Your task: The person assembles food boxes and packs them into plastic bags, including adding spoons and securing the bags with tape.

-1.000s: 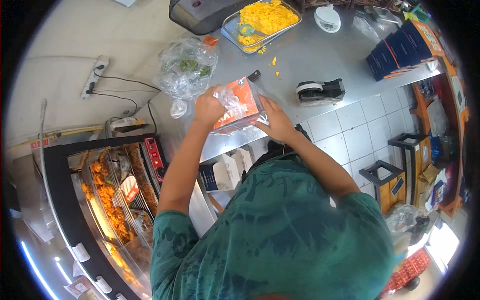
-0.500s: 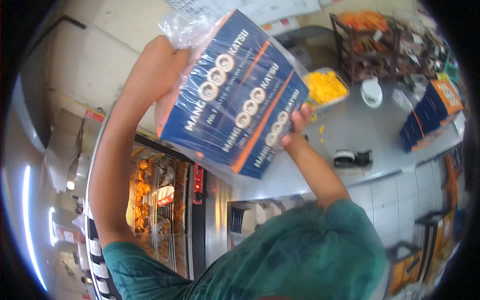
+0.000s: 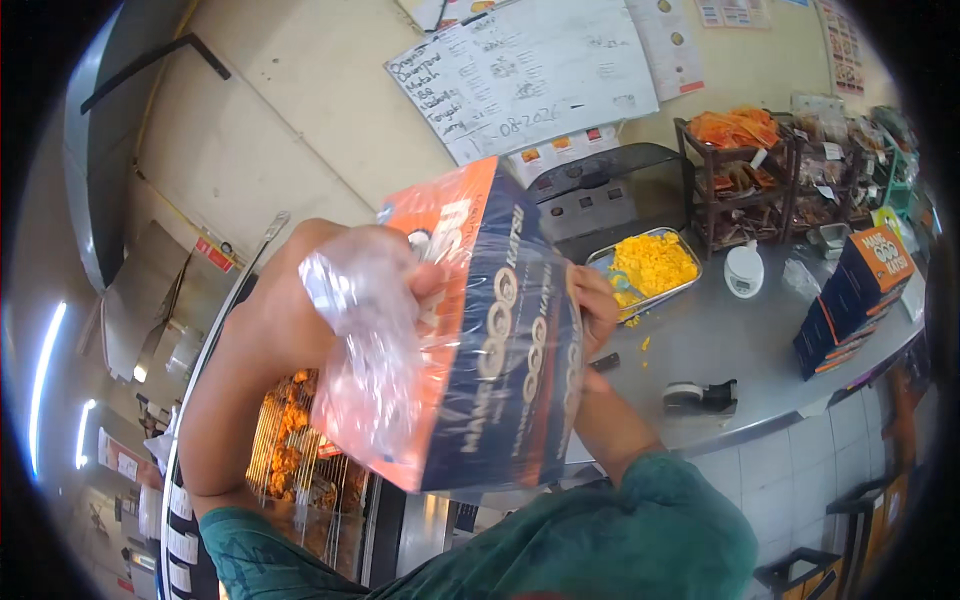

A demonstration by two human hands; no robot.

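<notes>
Two hands hold your orange and navy box (image 3: 490,330) up close, above the grey counter (image 3: 740,340): your left hand (image 3: 300,310) clamps its clear plastic bag (image 3: 370,350) against one side, your right hand (image 3: 592,305) grips the opposite edge.

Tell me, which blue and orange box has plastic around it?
The box held up in both hands; a clear bag wraps it. The stacked boxes on the counter are bare.

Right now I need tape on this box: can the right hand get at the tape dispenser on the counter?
Probably not yet: the right hand grips the box; the tape dispenser lies unobstructed below it.
</notes>
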